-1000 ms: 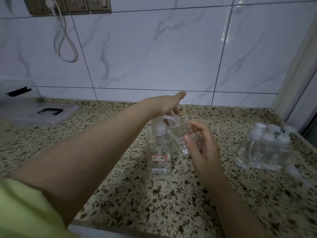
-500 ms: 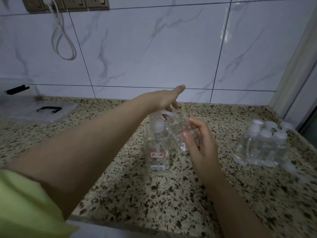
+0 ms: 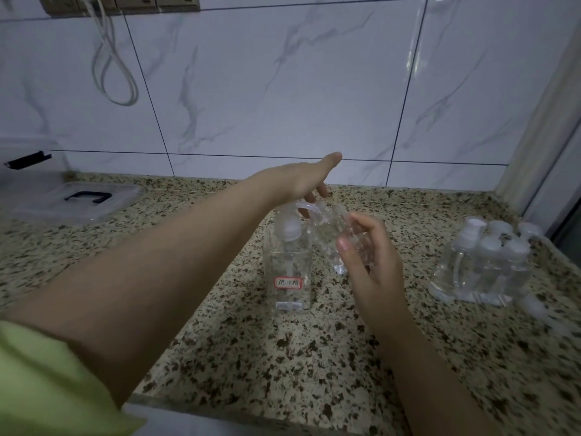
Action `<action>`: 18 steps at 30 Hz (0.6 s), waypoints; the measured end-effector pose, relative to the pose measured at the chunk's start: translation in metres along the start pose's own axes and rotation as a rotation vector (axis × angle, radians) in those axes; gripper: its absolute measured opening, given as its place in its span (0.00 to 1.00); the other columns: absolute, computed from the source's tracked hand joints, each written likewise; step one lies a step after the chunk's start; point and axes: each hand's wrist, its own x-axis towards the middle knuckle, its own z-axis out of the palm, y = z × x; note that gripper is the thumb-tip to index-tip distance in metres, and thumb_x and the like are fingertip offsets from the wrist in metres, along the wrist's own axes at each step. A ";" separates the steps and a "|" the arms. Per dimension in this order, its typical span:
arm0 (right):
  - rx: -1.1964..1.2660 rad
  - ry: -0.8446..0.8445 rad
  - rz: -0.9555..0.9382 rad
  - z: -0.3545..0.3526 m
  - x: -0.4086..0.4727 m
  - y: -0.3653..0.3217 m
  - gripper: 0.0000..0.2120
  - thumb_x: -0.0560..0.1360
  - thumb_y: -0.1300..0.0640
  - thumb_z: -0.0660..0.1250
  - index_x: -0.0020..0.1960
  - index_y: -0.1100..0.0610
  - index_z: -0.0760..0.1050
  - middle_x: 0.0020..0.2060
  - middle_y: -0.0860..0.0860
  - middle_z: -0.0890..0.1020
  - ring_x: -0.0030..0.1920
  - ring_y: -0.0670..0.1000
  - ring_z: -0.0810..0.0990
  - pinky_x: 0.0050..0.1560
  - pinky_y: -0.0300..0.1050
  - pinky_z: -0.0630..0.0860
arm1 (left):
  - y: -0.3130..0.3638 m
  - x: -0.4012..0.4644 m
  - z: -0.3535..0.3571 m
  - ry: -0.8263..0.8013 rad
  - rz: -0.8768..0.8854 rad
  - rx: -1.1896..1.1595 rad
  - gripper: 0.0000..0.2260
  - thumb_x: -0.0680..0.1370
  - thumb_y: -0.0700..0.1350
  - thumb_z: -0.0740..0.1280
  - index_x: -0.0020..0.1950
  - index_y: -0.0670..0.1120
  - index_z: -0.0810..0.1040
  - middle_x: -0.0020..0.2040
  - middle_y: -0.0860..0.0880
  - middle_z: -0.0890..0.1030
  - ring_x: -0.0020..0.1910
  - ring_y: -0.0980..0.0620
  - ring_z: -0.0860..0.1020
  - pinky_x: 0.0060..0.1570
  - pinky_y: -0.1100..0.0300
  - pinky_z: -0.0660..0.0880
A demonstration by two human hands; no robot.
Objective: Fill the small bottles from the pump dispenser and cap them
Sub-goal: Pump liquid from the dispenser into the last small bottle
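Observation:
A clear square pump dispenser (image 3: 287, 272) with a red-edged label stands on the speckled counter (image 3: 251, 357), partly filled with clear liquid. My left hand (image 3: 301, 180) lies flat on its pump head, fingers stretched out. My right hand (image 3: 367, 262) holds a small clear bottle (image 3: 330, 243) tilted with its mouth under the pump's spout. At the right stands a cluster of small clear bottles (image 3: 484, 269) with white caps, one with a pump top.
A loose white cap (image 3: 534, 306) lies beside the cluster. A clear plastic box lid (image 3: 78, 202) with a black handle lies at the back left. White cable (image 3: 116, 73) hangs from wall sockets. The counter's front edge runs along the bottom.
Both hands keep their places on the pump and the small bottle; only the camera view has shifted slightly.

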 end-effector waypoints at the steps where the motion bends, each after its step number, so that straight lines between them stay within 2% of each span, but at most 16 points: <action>1: 0.000 0.000 -0.002 -0.001 0.000 0.000 0.19 0.80 0.44 0.63 0.69 0.49 0.73 0.59 0.48 0.80 0.59 0.53 0.81 0.56 0.62 0.79 | 0.000 0.000 0.001 -0.006 0.003 0.012 0.37 0.75 0.75 0.43 0.53 0.51 0.82 0.55 0.47 0.82 0.60 0.43 0.75 0.68 0.41 0.66; 7: 0.000 0.008 -0.013 -0.001 0.000 -0.001 0.19 0.80 0.45 0.63 0.68 0.50 0.73 0.58 0.48 0.80 0.58 0.52 0.81 0.55 0.61 0.79 | 0.000 -0.002 0.000 -0.025 0.002 0.030 0.39 0.74 0.75 0.42 0.54 0.52 0.83 0.56 0.46 0.81 0.61 0.45 0.75 0.70 0.43 0.64; 15: -0.005 0.002 -0.007 0.000 -0.002 -0.003 0.19 0.80 0.44 0.63 0.68 0.49 0.73 0.58 0.46 0.80 0.59 0.50 0.80 0.58 0.60 0.79 | 0.006 -0.006 0.000 -0.053 -0.017 0.063 0.39 0.77 0.73 0.41 0.61 0.49 0.81 0.60 0.45 0.80 0.64 0.43 0.73 0.71 0.41 0.62; 18: -0.004 -0.004 -0.007 0.001 -0.001 -0.002 0.19 0.80 0.45 0.63 0.68 0.49 0.73 0.58 0.45 0.80 0.60 0.49 0.80 0.59 0.60 0.79 | 0.006 -0.005 0.001 -0.034 -0.023 0.035 0.39 0.76 0.74 0.42 0.58 0.50 0.82 0.59 0.45 0.81 0.65 0.41 0.72 0.71 0.41 0.61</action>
